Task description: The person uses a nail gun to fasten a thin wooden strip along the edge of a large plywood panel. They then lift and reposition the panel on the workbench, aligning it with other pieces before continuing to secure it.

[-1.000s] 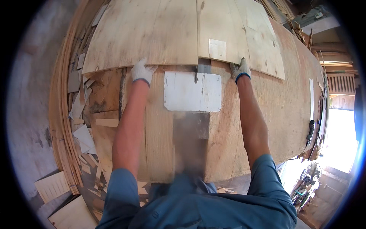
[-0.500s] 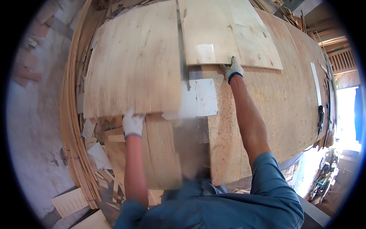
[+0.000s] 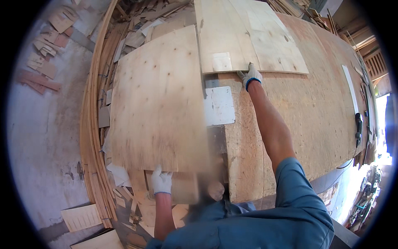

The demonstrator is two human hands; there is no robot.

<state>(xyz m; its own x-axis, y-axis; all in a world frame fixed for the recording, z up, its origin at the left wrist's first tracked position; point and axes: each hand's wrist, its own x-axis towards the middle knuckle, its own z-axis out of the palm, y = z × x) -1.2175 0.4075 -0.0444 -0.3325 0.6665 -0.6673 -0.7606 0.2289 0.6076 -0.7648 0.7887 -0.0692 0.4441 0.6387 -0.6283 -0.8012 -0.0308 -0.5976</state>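
Observation:
A light plywood panel (image 3: 157,103) lies to the left, its near edge gripped by my gloved left hand (image 3: 161,181). My left fingertips show on top of that edge; the rest of the grip is partly hidden. At the far middle is a second plywood panel (image 3: 253,37), with a small pale rectangle (image 3: 222,61) near its front left corner. My gloved right hand (image 3: 250,76), blue at the cuff, holds this panel's near edge, thumb uppermost. Between the panels runs a narrow gap. A worn white plate (image 3: 220,106) is set in the work surface beside the left panel.
The broad wooden worktop (image 3: 311,120) extends right, bearing a pale straight strip (image 3: 349,88) and a black tool (image 3: 358,128). Long bundled wood strips (image 3: 93,137) line the left side. Offcuts (image 3: 134,211) litter the floor below. A blurred dark patch lies beside the left panel's near corner.
My left hand has drawn the left panel toward me and slightly right, uncovering scraps beyond its far edge. My right hand and its panel have barely moved.

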